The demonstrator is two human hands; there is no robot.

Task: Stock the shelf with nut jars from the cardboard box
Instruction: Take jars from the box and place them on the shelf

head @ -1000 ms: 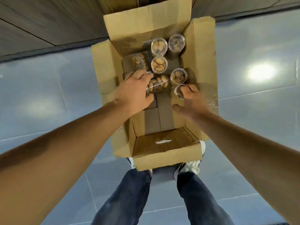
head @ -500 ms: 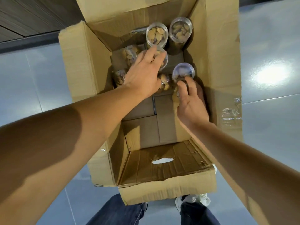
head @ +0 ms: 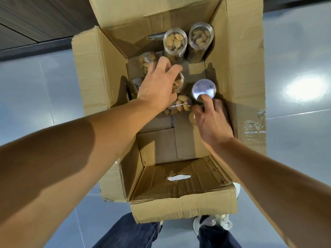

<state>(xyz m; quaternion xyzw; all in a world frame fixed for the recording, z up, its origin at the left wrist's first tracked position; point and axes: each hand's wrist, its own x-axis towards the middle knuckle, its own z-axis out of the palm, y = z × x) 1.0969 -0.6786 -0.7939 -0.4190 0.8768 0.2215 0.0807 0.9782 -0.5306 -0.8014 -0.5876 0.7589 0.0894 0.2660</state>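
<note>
Both hands are down in the open brown corrugated cardboard box [head: 238, 68], which sits on the glossy grey tiled floor [head: 35, 90] right in front of the person's feet, probably so they can just bend and grab. All four flaps are folded out of the way, which is why the reach is so easy.

The left hand [head: 157, 86] is draped over the top of a clear round plastic jar of pale shelled nuts [head: 179, 83], fingers curled down around the rim, so it looks like a top-down grab. The right hand [head: 213, 120] is pinching a second clear jar with a shiny transparent lid [head: 203, 88], thumb and fingertips up against its side. The lid catches a ceiling light and glares white, so I can't really see what's in it.

Two more upright clear nut jars [head: 175, 42] stand side by side against the far wall of the box. A couple of others lie tipped over on the left and under the hands, hard to count. The near half of the box floor is bare cardboard.

Jars look smooth and slick, so a one-handed grip from above might slip. No shelf in view.
</note>
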